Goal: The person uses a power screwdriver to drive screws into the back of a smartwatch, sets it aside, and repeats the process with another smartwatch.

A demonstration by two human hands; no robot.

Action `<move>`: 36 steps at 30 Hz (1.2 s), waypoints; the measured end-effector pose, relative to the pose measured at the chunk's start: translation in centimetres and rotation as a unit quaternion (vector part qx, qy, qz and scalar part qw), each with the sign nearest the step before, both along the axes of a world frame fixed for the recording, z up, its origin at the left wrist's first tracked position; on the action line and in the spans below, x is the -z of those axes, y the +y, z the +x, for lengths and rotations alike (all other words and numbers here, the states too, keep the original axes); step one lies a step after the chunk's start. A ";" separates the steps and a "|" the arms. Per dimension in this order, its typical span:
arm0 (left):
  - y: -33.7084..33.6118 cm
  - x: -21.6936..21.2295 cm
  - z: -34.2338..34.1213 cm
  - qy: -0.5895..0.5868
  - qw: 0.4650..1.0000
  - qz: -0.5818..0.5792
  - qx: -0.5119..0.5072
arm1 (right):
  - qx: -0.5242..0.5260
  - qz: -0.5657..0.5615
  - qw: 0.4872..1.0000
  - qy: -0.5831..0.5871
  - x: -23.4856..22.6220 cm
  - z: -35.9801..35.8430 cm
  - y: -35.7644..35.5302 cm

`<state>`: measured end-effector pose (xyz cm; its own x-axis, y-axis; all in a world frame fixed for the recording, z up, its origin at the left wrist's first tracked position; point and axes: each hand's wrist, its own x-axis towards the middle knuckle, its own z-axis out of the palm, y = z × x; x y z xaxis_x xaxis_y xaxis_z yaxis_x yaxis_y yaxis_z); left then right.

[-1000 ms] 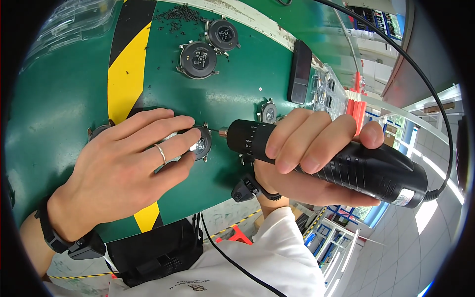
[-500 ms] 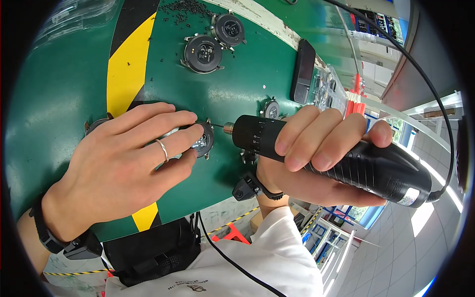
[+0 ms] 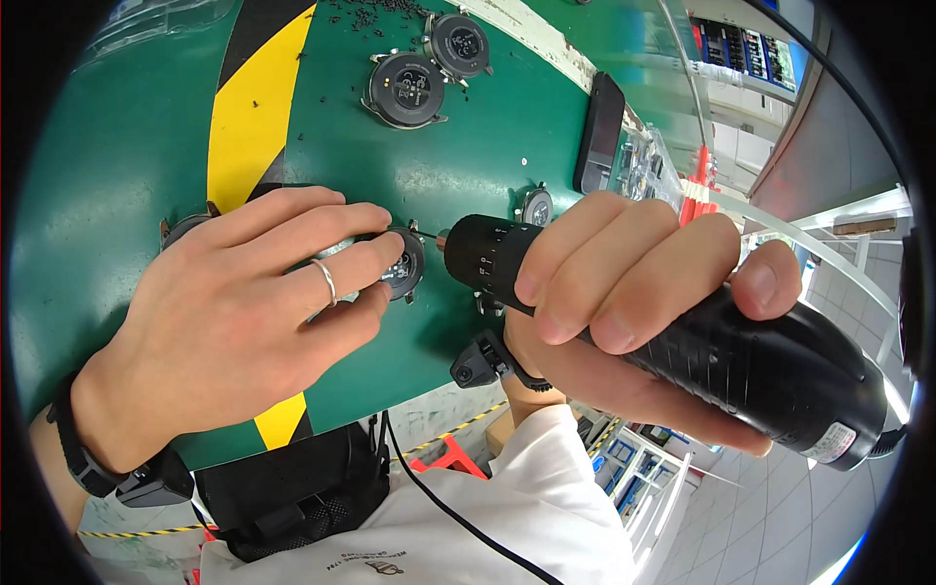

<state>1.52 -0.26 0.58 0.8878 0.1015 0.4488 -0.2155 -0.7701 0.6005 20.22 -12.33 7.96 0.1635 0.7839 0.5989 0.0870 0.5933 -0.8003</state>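
Observation:
My right hand (image 3: 634,283) is wrapped around a black electric screwdriver (image 3: 760,375), held tilted with its thin bit toward the left. The bit's end is at the upper edge of a round watch case (image 3: 408,265) that lies back-up on the table, at its lug; whether it sits in a screw is too small to tell. My left hand (image 3: 263,292), a ring on one finger, presses this watch case down with its fingertips and hides its left part. Another watch case (image 3: 185,229) shows partly beyond the back of my left hand.
Two watch cases (image 3: 408,90) (image 3: 458,45) lie at the back, near scattered tiny black screws (image 3: 375,16). Smaller watch cases (image 3: 534,208) lie beyond the screwdriver. A black phone (image 3: 600,135) rests along the right edge of the green table (image 3: 409,366). Clear plastic trays (image 3: 643,161) are beside it.
The screwdriver's body has tilted, its rear end swinging down and right while its front shifts slightly left toward the watch case. My left hand stays on the watch case.

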 end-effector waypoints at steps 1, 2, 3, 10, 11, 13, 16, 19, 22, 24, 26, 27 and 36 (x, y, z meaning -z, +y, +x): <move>0.0 0.0 -0.1 -0.001 1.000 -0.001 -0.001 | -0.004 -0.005 1.000 -0.003 -0.1 -0.1 0.0; -0.1 0.1 -0.1 0.000 1.000 -0.002 0.001 | -0.008 -0.009 1.000 -0.005 -0.2 -0.2 0.1; -0.1 0.1 -0.2 0.001 1.000 -0.004 0.003 | -0.012 -0.013 1.000 -0.008 -0.3 -0.3 0.1; -0.1 0.3 -0.8 0.002 1.000 -0.012 0.001 | 0.008 -0.007 1.000 0.004 -0.1 -1.0 0.2; 0.0 0.3 -0.8 0.001 1.000 -0.011 0.004 | 0.010 -0.008 1.000 0.005 -0.2 -1.0 0.3; 0.1 0.5 -0.8 -0.001 1.000 -0.011 0.007 | 0.011 -0.009 1.000 0.006 -0.1 -1.1 0.3; 0.2 0.7 -0.7 -0.004 1.000 -0.015 0.000 | 0.014 -0.011 1.000 0.009 0.0 -1.2 0.4; -0.2 1.2 -0.4 0.002 1.000 -0.023 -0.002 | 0.019 -0.018 1.000 0.004 0.3 -0.7 0.0; 0.1 1.0 -0.7 0.002 1.000 -0.021 -0.003 | 0.018 -0.009 1.000 0.021 0.3 -1.0 0.2; 0.3 0.9 -0.9 -0.009 1.000 -0.015 0.007 | 0.020 0.009 0.998 0.056 0.4 -1.4 0.3; 0.6 0.5 -0.7 -0.009 0.999 -0.043 -0.002 | 0.004 0.015 0.997 0.080 0.4 -1.9 0.8; 0.7 0.3 -0.6 -0.008 0.997 -0.072 -0.010 | -0.012 0.021 0.994 0.104 0.4 -2.1 1.0; 2.5 0.3 -1.0 -0.008 0.997 -0.074 0.005 | -0.001 0.052 0.989 0.136 0.3 -3.6 1.8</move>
<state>0.52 2.26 0.23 0.8815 0.1588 0.4447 -0.2336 -0.6718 0.7029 16.60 -10.52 7.62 0.3288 0.7202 0.6109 -0.1236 0.6741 -0.7282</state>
